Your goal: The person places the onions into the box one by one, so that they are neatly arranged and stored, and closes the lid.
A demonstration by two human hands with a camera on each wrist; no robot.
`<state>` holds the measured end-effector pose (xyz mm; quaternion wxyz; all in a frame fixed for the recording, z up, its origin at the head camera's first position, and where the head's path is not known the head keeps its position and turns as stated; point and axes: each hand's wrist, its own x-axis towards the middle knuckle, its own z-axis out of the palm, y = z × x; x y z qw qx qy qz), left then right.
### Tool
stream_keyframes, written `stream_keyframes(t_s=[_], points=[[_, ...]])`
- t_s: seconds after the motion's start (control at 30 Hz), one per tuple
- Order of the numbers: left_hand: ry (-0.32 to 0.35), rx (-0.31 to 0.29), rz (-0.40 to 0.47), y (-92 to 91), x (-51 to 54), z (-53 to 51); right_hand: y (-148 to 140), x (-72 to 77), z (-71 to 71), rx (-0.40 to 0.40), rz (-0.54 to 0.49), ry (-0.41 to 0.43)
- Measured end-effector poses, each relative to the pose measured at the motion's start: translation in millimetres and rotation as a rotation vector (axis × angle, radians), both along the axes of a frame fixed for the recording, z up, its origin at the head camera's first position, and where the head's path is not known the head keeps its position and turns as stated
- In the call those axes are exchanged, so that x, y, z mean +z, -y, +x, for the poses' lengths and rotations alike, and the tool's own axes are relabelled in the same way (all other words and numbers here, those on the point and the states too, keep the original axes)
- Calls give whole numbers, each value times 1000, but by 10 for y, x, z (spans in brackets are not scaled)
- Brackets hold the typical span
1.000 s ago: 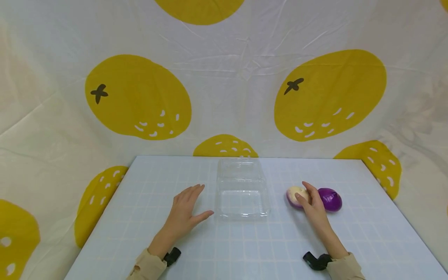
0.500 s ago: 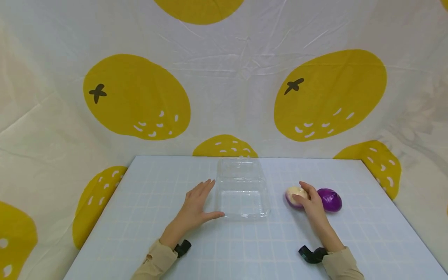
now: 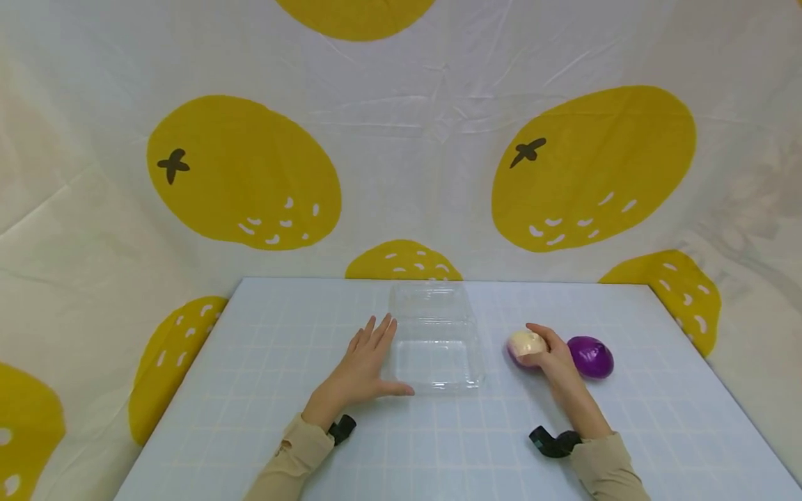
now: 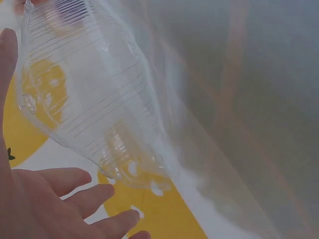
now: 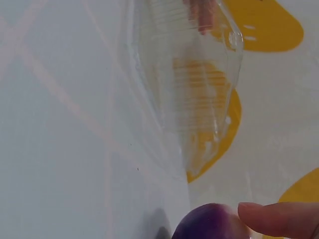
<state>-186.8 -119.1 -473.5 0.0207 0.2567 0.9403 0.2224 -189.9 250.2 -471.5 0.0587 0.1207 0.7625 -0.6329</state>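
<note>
Clear box (image 3: 436, 362) lies between the hands, long axis front to back; left hand (image 3: 362, 372) nearer, fingers spread at its left side, holding nothing, contact uncertain. Right hand (image 3: 559, 365) grips the pale-topped bulb (image 3: 523, 344) between thumb and fingers, right of the box, apart from it; purple bulb (image 3: 592, 358) sits farther right.

– Look at that backdrop, a pale creased cloth (image 3: 413, 174) splashed with big yellow fruit prints (image 3: 244, 181)!
– Dark crosses (image 3: 173, 165) on two, white flecks (image 3: 285, 223) on several! And below, the pale blue table (image 3: 263, 348), ruled with a faint lighter grid!
</note>
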Motion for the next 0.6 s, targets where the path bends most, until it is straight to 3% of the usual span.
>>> stream_keyframes(t_s=[0.37,0.6], points=[[20,-5,7,-56,-76,-48,-42,-33,20,73,79,-4],[19,7,24,-70,-89,-43,-66,-42,27,81,73,-20]])
